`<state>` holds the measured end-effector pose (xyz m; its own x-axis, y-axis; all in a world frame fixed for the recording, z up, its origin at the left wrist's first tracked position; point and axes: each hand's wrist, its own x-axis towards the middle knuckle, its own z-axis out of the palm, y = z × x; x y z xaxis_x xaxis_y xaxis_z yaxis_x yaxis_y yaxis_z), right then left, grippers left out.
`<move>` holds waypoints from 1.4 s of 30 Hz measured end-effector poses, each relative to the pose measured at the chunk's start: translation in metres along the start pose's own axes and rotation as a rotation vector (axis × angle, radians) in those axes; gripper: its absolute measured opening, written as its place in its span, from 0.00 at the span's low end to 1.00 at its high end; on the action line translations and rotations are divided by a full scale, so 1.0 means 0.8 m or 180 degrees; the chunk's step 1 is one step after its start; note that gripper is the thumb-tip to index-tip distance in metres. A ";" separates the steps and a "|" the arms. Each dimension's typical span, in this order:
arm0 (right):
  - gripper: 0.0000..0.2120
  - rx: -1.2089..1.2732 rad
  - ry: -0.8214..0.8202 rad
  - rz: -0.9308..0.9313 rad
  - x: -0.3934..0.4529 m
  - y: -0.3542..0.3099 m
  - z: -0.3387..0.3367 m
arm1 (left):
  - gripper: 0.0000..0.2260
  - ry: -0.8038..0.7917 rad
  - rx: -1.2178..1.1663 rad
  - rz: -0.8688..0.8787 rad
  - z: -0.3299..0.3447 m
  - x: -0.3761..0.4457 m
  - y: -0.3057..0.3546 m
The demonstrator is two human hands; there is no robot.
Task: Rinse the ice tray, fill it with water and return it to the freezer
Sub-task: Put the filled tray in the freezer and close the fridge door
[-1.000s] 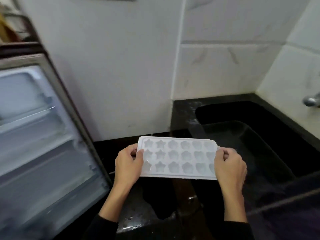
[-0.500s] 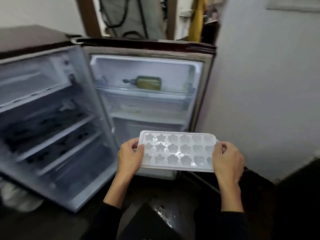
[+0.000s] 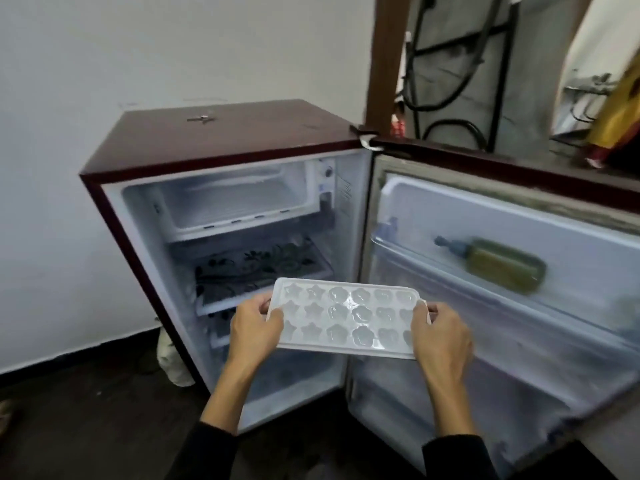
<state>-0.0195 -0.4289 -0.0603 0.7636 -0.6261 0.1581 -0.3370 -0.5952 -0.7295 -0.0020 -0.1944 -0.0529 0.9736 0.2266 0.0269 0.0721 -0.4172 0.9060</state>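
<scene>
A white ice tray point(image 3: 346, 317) with star and flower shaped cells glistening with water is held level in front of the open maroon fridge point(image 3: 221, 140). My left hand point(image 3: 254, 329) grips its left end and my right hand point(image 3: 441, 336) grips its right end. The freezer compartment point(image 3: 239, 202) is at the top of the fridge interior, open and bare, above and to the left of the tray.
The fridge door point(image 3: 502, 289) stands open to the right, with a green bottle point(image 3: 498, 265) lying on its upper shelf. A patterned shelf point(image 3: 259, 265) sits below the freezer. A white wall is at left, a dark floor below, and a brown door frame point(image 3: 384, 64) behind.
The view has swung left from the black sink and counter to the open fridge. Both hands keep the tray level, and it is now in front of the fridge interior.
</scene>
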 end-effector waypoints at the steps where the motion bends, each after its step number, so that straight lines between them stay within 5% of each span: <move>1: 0.14 0.0020 -0.0061 -0.0066 0.012 -0.017 0.016 | 0.15 0.0047 0.0033 -0.0002 -0.008 0.018 -0.001; 15: 0.12 0.0292 -0.0639 -0.1037 0.142 -0.204 0.238 | 0.09 0.1081 0.0705 -0.0144 -0.083 0.238 -0.028; 25: 0.13 0.0345 -0.0835 -0.1507 0.227 -0.287 0.386 | 0.09 0.1314 0.1061 -0.0365 -0.103 0.399 -0.055; 42: 0.15 0.0156 -0.0859 -0.1644 0.287 -0.344 0.469 | 0.18 0.1324 0.1032 -0.0414 -0.108 0.504 -0.077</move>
<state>0.4549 -0.2199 -0.0729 0.9376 -0.1067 0.3309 0.1371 -0.7612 -0.6339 0.3671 -0.0012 -0.0615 0.7890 0.5963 0.1479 0.3134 -0.5977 0.7380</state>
